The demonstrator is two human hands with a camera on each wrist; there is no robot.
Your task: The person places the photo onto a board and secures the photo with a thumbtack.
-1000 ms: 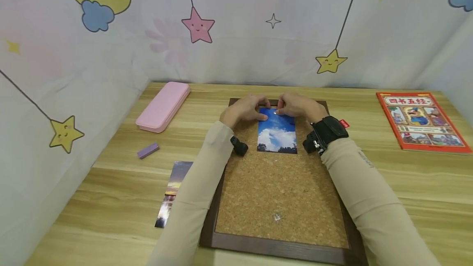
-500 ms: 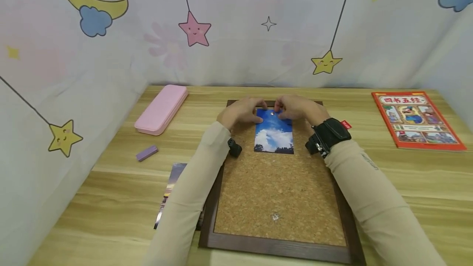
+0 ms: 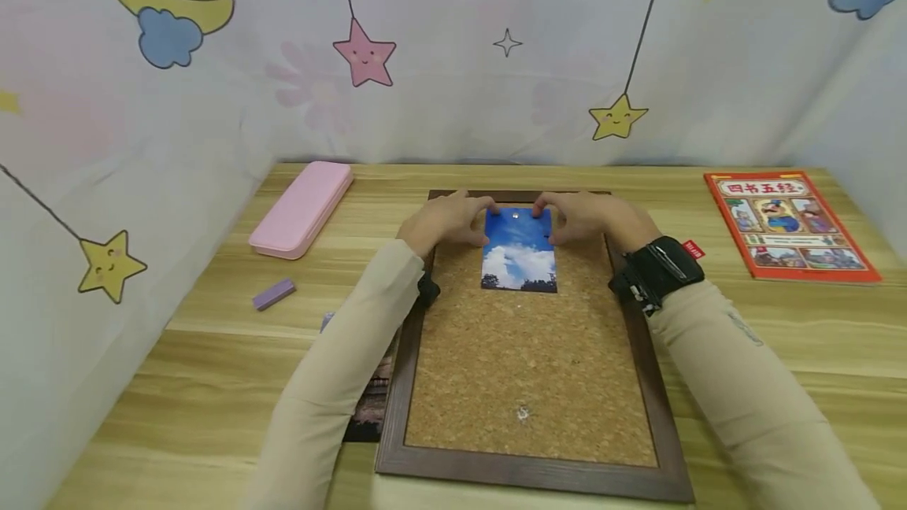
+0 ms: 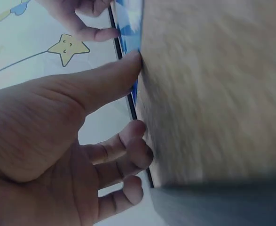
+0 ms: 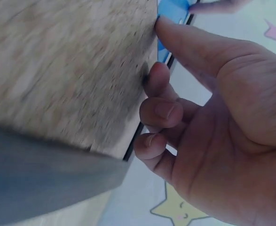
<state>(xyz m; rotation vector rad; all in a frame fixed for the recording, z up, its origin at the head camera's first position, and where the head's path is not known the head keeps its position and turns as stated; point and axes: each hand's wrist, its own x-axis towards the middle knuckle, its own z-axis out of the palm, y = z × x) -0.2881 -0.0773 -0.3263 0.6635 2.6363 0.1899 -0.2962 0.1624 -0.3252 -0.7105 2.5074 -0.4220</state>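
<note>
A blue sky photo [image 3: 520,254] lies near the top of the cork board [image 3: 531,368], with a small shiny pin [image 3: 515,216] at its top centre. At the photo's left edge, my left hand [image 3: 445,222] touches it with thumb and index fingertips. My right hand [image 3: 594,220] touches the right edge the same way. Both wrist views show the thumbs at the photo's border and the other fingers loosely bent on the left hand [image 4: 58,122] and the right hand [image 5: 232,103].
Left of the board are a pink case [image 3: 301,211], a purple block [image 3: 273,294] and a second photo [image 3: 366,415], partly covered by my left sleeve. A red book [image 3: 791,227] lies at the right. A patterned curtain [image 3: 439,101] hangs behind.
My right hand has left the pin and moved right to the photo's edge, spreading its thumb and index finger. My left hand has shifted slightly left, its sleeve covering more of the second photo.
</note>
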